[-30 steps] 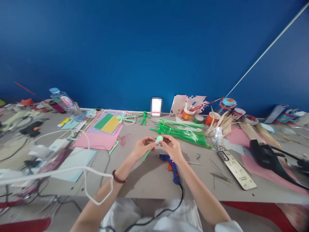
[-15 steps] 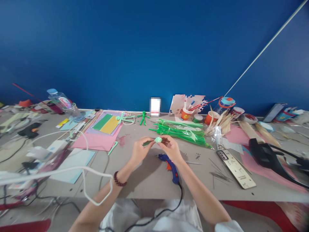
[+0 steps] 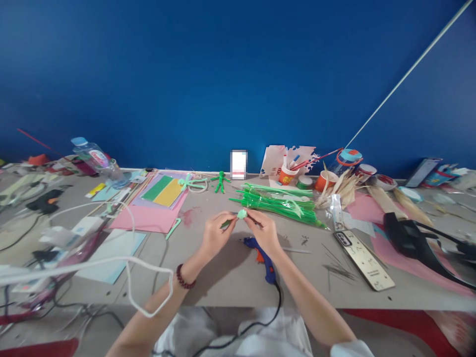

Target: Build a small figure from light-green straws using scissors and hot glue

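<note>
Between the fingertips of my two hands is a small pale green coil of pipe cleaner. My left hand pinches it from the left, its fingers closed. From the other side my right hand closes thumb and fingers on it. Below my right hand a blue glue gun with an orange trigger lies on the table, its black cord running off the front edge. Behind the hands rests a bundle of green pipe cleaners in clear plastic. A green pipe-cleaner figure stands near the wall.
A bent pale green piece lies beside pink paper. To the right are a phone and dark thin sticks. A white cable loops over my left forearm. A paper cup with pens stands behind.
Both hands have shifted very slightly left with the pale green coil, which appears turned a little between the fingertips. The other things stay in place.
</note>
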Motion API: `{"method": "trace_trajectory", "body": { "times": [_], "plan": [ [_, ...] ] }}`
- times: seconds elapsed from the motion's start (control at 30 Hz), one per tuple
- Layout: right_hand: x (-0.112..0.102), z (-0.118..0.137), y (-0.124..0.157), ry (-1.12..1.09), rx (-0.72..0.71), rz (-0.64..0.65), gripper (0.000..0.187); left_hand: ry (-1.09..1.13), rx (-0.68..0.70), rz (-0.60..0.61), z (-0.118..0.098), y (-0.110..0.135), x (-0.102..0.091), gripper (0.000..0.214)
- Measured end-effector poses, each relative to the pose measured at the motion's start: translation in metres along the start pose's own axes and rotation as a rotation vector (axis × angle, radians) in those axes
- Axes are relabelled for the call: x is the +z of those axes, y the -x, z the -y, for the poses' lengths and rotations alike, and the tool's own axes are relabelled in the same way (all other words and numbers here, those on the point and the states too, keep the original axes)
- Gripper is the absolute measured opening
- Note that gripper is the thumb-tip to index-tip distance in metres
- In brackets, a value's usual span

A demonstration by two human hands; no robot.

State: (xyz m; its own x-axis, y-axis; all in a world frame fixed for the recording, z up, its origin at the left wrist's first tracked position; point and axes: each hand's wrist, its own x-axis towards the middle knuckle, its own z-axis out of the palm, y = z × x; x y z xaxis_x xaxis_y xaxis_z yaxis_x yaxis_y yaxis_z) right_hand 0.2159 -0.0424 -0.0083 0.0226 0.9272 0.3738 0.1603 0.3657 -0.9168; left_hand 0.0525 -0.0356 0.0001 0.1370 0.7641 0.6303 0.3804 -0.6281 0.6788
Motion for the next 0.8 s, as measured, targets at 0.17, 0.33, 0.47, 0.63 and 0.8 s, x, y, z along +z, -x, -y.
{"method": "trace_trajectory", "body": {
  "times": [0.17, 0.33, 0.47, 0.63, 0.8],
  "plan": [
    [0.0031, 0.0016, 0.003, -0.197, 0.092, 0.032, 0.045, -0.042, 0.016, -0.04, -0.0007, -0.0002, 0.0006, 0.009],
    [0.0032, 0.0041, 0.0047, -0.279, 0.132, 0.038, 0.044, -0.047, -0.024, -0.035, -0.0046, -0.0005, -0.0007, 0.011],
    [0.003, 0.0052, 0.0063, -0.181, 0.089, 0.042, 0.034, -0.045, -0.044, -0.022, -0.0028, 0.0006, -0.0011, 0.013],
    [0.0022, 0.0032, 0.0059, -0.119, 0.063, 0.025, 0.033, -0.04, -0.014, -0.011, 0.0004, 0.0017, 0.0003, 0.013],
    [0.0019, 0.0028, 0.0057, -0.107, 0.072, 0.036, 0.034, -0.019, -0.029, -0.009, -0.005, -0.0009, -0.0006, 0.013]
  ]
}}
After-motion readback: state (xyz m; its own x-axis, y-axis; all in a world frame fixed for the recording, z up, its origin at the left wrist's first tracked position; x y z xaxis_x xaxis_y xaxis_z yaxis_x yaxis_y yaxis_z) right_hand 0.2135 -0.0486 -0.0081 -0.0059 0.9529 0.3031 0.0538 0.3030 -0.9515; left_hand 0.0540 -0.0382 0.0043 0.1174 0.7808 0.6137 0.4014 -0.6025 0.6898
